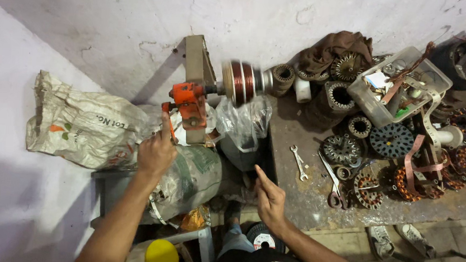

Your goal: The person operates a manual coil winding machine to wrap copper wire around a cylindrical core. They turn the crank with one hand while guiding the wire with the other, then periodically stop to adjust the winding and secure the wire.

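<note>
My left hand (156, 152) grips the crank handle of an orange hand-driven winder (189, 103) fixed to an upright metal bracket (197, 63). On the winder's shaft a former wound with copper wire (242, 82) is blurred by spinning. My right hand (269, 200) is held up below the spool, index finger raised and pointing toward it; whether a thin wire runs through its fingers I cannot tell.
A woven sack (83, 126) and plastic bags (241, 123) lie left of and under the winder. The bench (305, 199) carries a spanner (299, 163), scissors (334, 187), stator cores (390, 140), copper coils and a clear plastic box (397, 85). Shoes (382, 242) lie on the floor.
</note>
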